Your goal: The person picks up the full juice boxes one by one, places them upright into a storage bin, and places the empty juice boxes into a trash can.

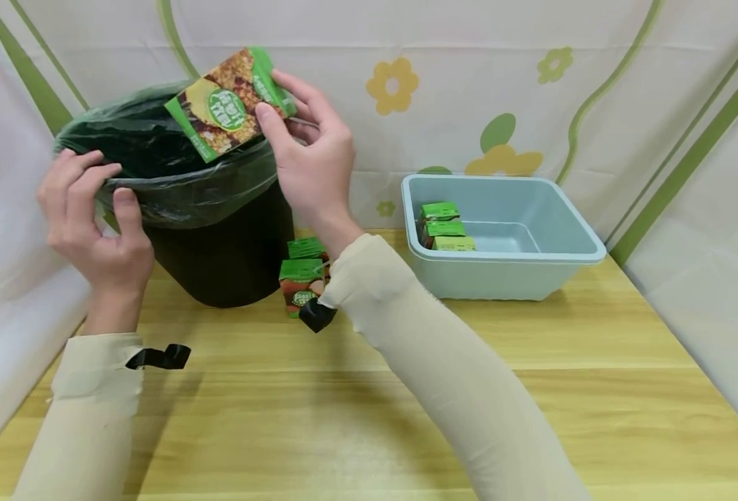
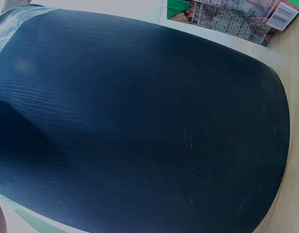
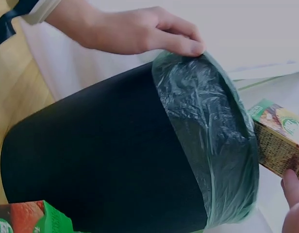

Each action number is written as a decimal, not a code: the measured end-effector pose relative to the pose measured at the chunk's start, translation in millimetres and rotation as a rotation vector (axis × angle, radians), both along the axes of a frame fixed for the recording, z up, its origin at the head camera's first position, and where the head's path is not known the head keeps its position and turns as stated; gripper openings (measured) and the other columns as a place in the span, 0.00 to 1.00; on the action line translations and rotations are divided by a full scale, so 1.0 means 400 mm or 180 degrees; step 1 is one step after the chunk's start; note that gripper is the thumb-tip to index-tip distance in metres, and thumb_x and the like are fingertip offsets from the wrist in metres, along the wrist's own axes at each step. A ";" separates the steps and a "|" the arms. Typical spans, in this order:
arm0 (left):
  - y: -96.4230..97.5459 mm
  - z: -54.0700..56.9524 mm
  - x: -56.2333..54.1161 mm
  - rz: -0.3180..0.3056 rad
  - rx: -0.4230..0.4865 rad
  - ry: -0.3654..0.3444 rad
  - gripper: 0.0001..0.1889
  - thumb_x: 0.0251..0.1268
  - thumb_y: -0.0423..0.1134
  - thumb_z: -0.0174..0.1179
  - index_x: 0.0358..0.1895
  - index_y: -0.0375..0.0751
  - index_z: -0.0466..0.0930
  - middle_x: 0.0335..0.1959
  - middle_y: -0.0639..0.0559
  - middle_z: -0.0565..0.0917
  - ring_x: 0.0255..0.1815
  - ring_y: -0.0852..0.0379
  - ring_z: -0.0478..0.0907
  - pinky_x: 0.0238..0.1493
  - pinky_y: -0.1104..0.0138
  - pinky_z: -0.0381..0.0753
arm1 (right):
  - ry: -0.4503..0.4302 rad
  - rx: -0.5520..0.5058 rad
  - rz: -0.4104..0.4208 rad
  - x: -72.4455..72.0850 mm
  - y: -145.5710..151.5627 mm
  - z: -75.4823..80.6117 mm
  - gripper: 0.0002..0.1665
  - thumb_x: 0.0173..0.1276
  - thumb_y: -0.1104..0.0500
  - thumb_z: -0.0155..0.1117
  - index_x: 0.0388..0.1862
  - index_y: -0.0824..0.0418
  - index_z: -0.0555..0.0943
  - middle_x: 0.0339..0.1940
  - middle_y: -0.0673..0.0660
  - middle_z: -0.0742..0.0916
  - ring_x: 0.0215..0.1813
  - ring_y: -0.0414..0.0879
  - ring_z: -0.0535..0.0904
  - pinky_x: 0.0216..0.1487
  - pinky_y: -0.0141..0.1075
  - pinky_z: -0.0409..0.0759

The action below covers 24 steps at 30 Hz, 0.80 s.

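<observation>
My left hand (image 1: 93, 216) holds the rim of a black trash bin (image 1: 218, 261), fingers over the edge and thumb outside. A translucent green bag (image 1: 187, 202) lines the bin and folds over its rim. My right hand (image 1: 318, 146) grips one end of a small green-and-brown printed carton (image 1: 218, 104), tilted above the bin's right side. In the right wrist view, the left hand (image 3: 140, 31) pinches the bagged rim, and the held carton (image 3: 280, 141) is beside the opening. The bin's wall (image 2: 140, 121) fills most of the left wrist view.
At least two green-topped cartons (image 1: 300, 278) stand on the wooden table (image 1: 343, 417), right of the bin and partly behind my right wrist. Further right is a pale blue tub (image 1: 487, 278) with green-topped cartons (image 1: 446, 228) along its left side. A flowered cloth (image 1: 318, 42) hangs behind.
</observation>
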State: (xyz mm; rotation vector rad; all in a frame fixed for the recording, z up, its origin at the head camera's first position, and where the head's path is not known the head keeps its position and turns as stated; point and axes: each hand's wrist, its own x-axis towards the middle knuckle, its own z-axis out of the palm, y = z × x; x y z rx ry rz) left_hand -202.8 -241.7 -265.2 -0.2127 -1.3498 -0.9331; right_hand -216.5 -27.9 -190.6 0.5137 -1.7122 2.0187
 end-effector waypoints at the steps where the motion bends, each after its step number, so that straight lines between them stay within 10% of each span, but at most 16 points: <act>1: -0.006 -0.003 -0.001 0.0011 0.0000 -0.0008 0.28 0.65 0.58 0.63 0.41 0.31 0.89 0.50 0.44 0.91 0.62 0.45 0.84 0.81 0.56 0.69 | 0.0010 0.0123 -0.0003 -0.001 -0.007 0.001 0.24 0.77 0.61 0.68 0.71 0.55 0.82 0.59 0.56 0.88 0.49 0.38 0.88 0.48 0.27 0.87; 24: 0.002 -0.002 0.003 0.0045 -0.0077 -0.0092 0.25 0.65 0.55 0.62 0.42 0.33 0.90 0.51 0.44 0.91 0.64 0.46 0.83 0.80 0.57 0.69 | 0.0468 0.2552 -0.0400 -0.023 -0.048 0.008 0.26 0.81 0.47 0.62 0.75 0.43 0.78 0.63 0.51 0.82 0.57 0.40 0.78 0.54 0.26 0.74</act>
